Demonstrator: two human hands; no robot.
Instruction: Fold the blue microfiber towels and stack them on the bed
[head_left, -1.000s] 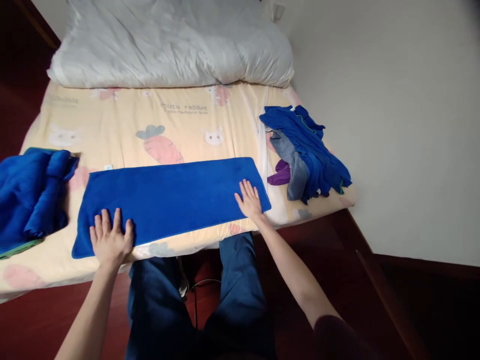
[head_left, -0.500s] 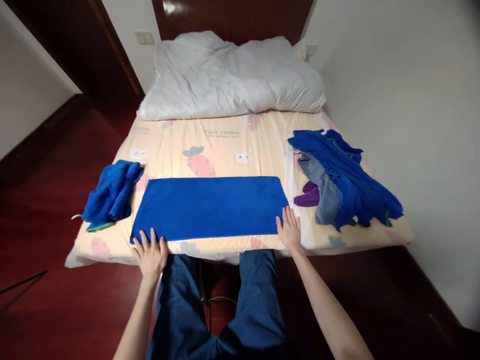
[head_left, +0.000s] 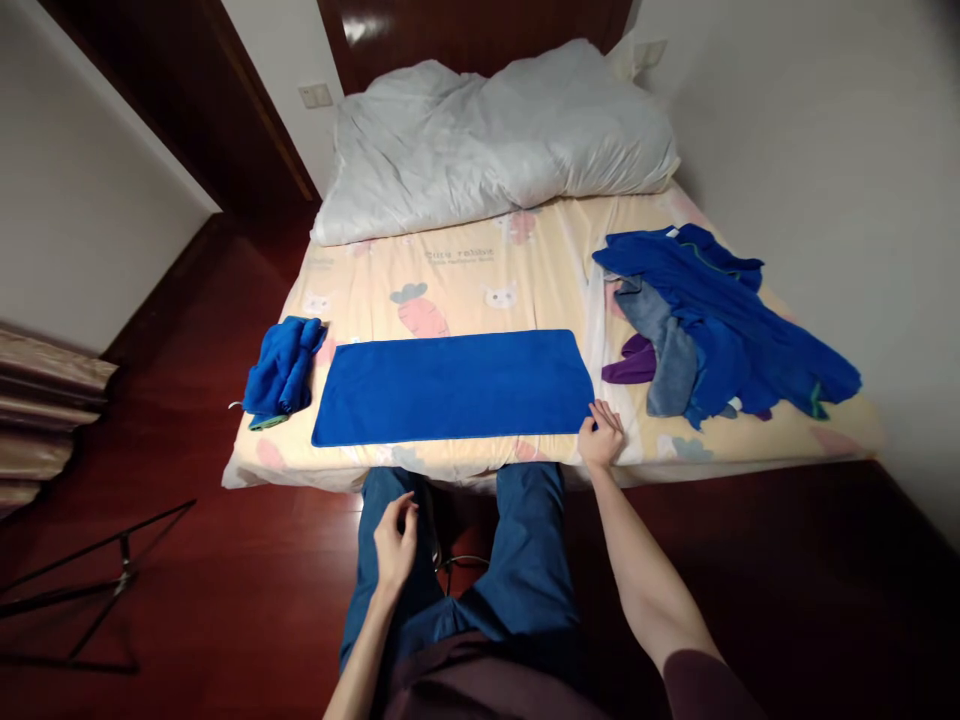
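Observation:
A blue cloth (head_left: 454, 388) lies flat as a wide rectangle near the front edge of the bed. Over my left thigh hangs my left hand (head_left: 396, 535), off the cloth, its fingers loosely curled and apart from the thumb, holding nothing. At the cloth's front right corner is my right hand (head_left: 601, 432), fingers bent; whether it grips the corner is too small to tell. To the left of the cloth sits a bunched blue cloth (head_left: 281, 372) with a green edge. On the right lies a heap of blue cloths (head_left: 720, 320) with a grey cloth (head_left: 671, 370) and a purple one (head_left: 631, 362).
A white quilt (head_left: 480, 140) is piled at the far end of the patterned bed (head_left: 450, 290). Walls stand left and right. A black stand (head_left: 124, 575) is on the red floor at the lower left, below a curtain (head_left: 45, 410).
My left hand has left the cloth's front left corner and drawn back over my thigh. The fingers of my right hand have bent at the right corner. The view has shifted left.

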